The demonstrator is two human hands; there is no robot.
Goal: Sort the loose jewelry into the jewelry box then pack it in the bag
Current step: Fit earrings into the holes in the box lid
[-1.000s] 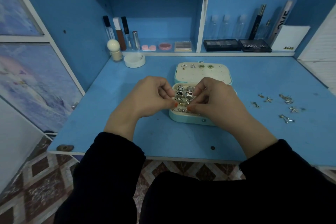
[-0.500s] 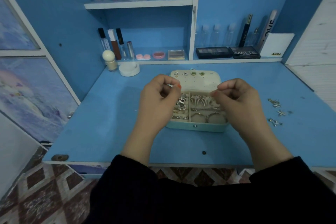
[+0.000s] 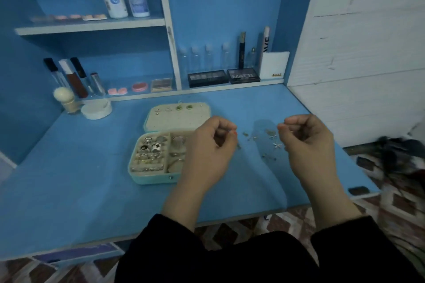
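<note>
Several pieces of loose jewelry (image 3: 270, 136) lie scattered on the blue surface (image 3: 80, 179), right of the jewelry box (image 3: 151, 178) and between the two hands; sorting is judged part done, packing not begun. The box stands open, its lid (image 3: 179, 119) laid flat behind it with a few studs (image 3: 184, 107) pinned in; the left compartments hold rings (image 3: 150, 147), the right ones are partly hidden by the left hand (image 3: 210, 147). That hand hovers over the box's right edge, fingers curled, thumb tip set against the forefinger; the right hand (image 3: 307, 142) hovers just right of the scatter in the same curled pose; whether either pinch holds a piece cannot be told (blur, and the pieces are tiny). No bag can be identified; a dark blurred shape (image 3: 391, 147) sits beyond the surface's right edge.

Step in hand, as judged: fetching the next piece from the scatter. Recommendations: take one piece at a time, pinched at its body rather than a thin post; lift it straight up so neighbours are not dragged toward the edge; carry it low over the surface so a dropped piece stays in sight; seat it with like pieces, or press a stud into a free hole in the lid; keep the idle hand off the box rim so nothing is tipped.
</note>
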